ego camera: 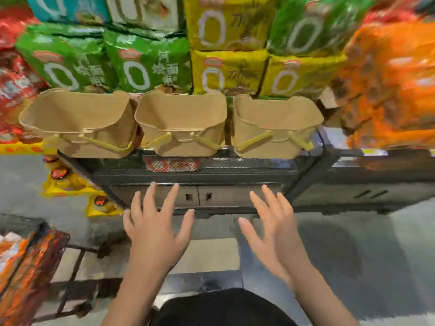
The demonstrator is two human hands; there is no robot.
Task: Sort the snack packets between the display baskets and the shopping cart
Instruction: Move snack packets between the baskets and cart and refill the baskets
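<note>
I am holding my left hand and my right hand out in the lower middle of the frame, fingers spread, gripping nothing. Three tan display baskets are sitting in a row across the middle, on a dark shelf. Green and yellow snack packets are stacking up behind them. The shopping cart, at lower left, is carrying orange packets.
</note>
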